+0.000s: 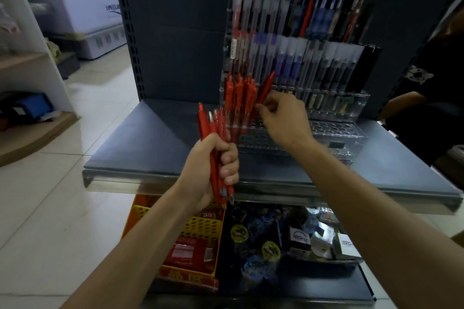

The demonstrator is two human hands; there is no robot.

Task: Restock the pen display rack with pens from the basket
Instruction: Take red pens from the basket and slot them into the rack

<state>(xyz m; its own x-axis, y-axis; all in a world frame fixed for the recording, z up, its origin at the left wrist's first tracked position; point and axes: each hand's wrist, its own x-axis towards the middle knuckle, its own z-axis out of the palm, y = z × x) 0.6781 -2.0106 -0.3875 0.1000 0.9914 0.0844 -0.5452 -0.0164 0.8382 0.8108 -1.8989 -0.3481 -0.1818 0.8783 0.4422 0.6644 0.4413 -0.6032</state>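
Gripping a bundle of red pens (212, 130) in a closed fist, the left hand (211, 170) stands just off the front edge of the grey shelf (155, 148). The pens' clicker ends fan out above the thumb and their tips poke out below the little finger. Up and to the right of it, the right hand (283, 118) reaches over the shelf to the clear pen display rack (334, 133), thumb and fingertips pinching the lower barrel of a single red pen (266, 88). That pen leans to the right, and whether its tip already sits in a hole is hard to tell, since the hand covers it. Just left of the right hand's fingers a cluster of standing red pens (238, 93) fills part of the rack's lower row, and rows of round holes show under the right wrist. Beyond and above that hand rise tiers of blue, black and clear-barrelled pens (313, 20), blurred. Under the left forearm, on a lower shelf, sits a yellow perforated basket (200, 227) with red packets in it.
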